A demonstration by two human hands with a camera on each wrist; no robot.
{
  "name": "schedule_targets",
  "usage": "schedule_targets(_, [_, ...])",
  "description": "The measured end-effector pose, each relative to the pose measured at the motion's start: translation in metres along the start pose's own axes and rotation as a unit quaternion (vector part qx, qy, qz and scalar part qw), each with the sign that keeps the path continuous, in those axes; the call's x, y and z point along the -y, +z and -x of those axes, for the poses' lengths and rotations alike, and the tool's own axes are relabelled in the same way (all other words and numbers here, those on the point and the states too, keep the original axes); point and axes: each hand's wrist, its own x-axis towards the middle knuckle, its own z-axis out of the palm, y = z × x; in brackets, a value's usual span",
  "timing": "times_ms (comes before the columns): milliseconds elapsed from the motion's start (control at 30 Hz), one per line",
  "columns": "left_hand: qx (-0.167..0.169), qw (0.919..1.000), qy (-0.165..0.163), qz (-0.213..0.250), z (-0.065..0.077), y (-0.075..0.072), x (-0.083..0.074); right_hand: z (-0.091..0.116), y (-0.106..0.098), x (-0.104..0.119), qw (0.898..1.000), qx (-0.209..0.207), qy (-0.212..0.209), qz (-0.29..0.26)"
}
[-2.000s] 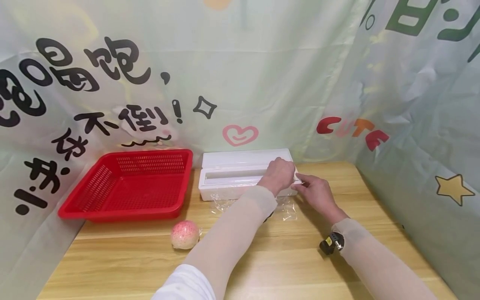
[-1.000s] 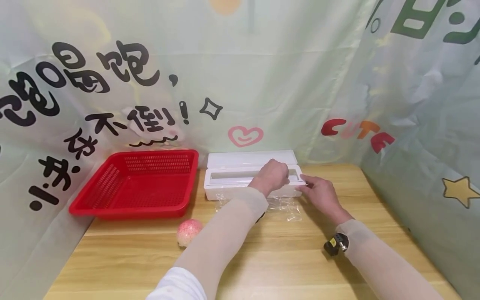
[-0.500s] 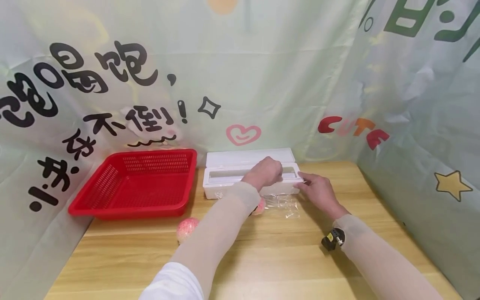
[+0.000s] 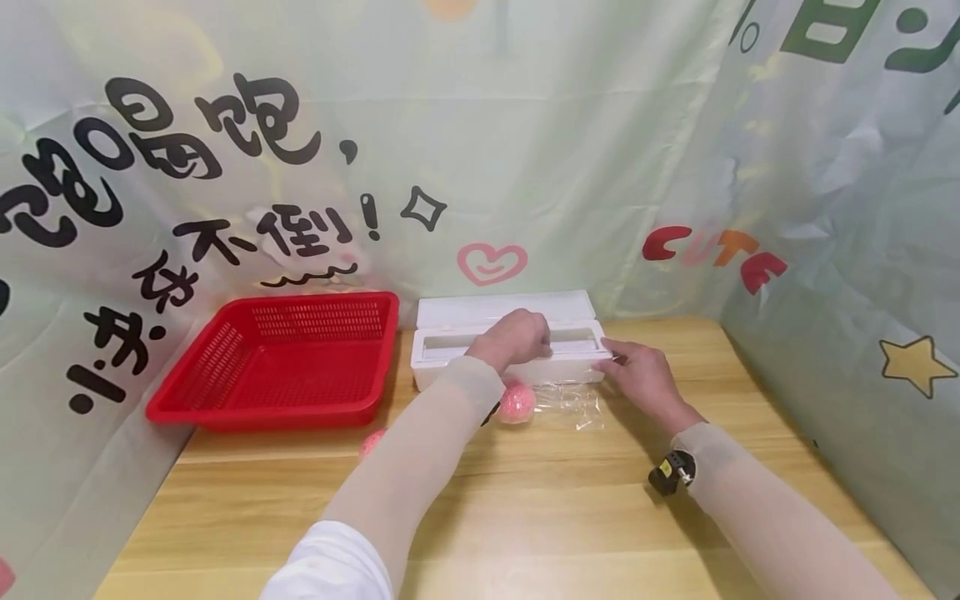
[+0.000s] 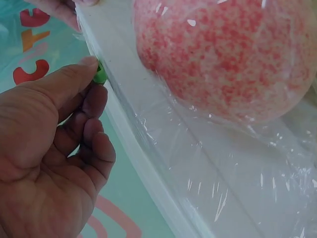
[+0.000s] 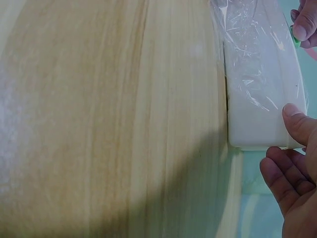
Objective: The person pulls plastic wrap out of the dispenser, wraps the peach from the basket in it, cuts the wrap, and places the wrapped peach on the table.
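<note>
A white cling film dispenser stands at the back of the table, its lid raised behind it. My left hand is over the dispenser's front edge, left of its right end. In the left wrist view, thumb and forefinger pinch a small green slide cutter on that edge. My right hand holds the right end, thumb on one face and fingers at the end. Clear cling film hangs down the front. A pink speckled peach sits right before the dispenser, overlapped by film in the left wrist view.
A red plastic basket stands left of the dispenser. Another pink peach lies in front of it, partly hidden by my left forearm. A printed fabric curtain closes off the back and sides of the wooden table.
My left hand has slid leftward along the dispenser's edge from near its right end. The peach before the dispenser has come into view from behind my forearm. My right hand stays at the end.
</note>
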Motion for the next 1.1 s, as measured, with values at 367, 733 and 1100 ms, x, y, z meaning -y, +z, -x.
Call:
schedule_targets(367, [-0.002,0.9998,0.016,0.013,0.001,0.0,0.003,0.001,-0.002,-0.002,1.0,-0.005,-0.008,-0.008])
schedule_targets(733, [0.02,0.9998,0.003,0.004,0.01,-0.004,0.02,0.0,0.0,-0.005,1.0,-0.001,-0.001,-0.007])
schedule_targets(1100, [0.016,0.9996,-0.007,0.021,0.013,0.0,0.023,-0.001,0.002,-0.003,1.0,0.001,-0.003,-0.005])
